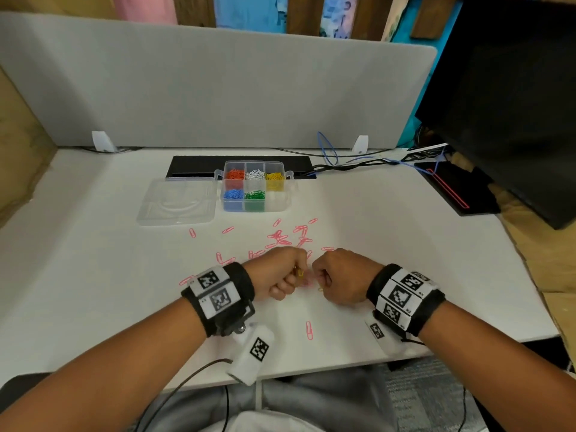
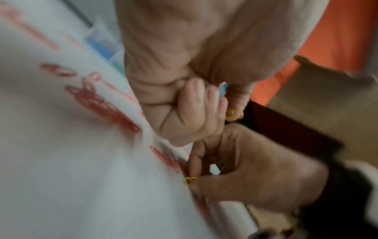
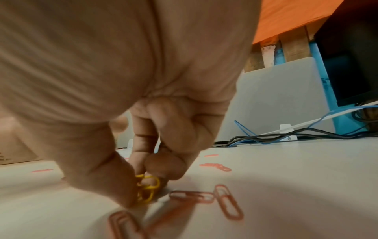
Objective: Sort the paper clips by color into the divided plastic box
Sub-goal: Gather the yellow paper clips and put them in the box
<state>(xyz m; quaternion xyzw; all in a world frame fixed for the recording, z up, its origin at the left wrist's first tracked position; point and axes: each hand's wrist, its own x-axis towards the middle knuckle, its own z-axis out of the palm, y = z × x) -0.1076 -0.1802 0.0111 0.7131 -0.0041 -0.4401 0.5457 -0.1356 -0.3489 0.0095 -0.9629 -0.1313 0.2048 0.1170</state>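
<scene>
Our right hand (image 3: pixel 143 161) pinches a few small yellow wire paper clips (image 3: pixel 146 190) against the white table (image 1: pixel 405 260), near its front edge. Our left hand (image 1: pixel 274 275), just beside, is curled round another yellow clip (image 1: pixel 300 273). We judge they could slip from so small a pinch, or a pink clip (image 3: pixel 192 196) lying alongside could ride along. The clear divided plastic box (image 1: pixel 255 186) sits toward the far edge; scattered pink clips (image 1: pixel 280 236) lie between, with bare room at either side.

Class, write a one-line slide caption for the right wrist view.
Right hand pinches yellow paper clips on the white table among pink clips.
</scene>
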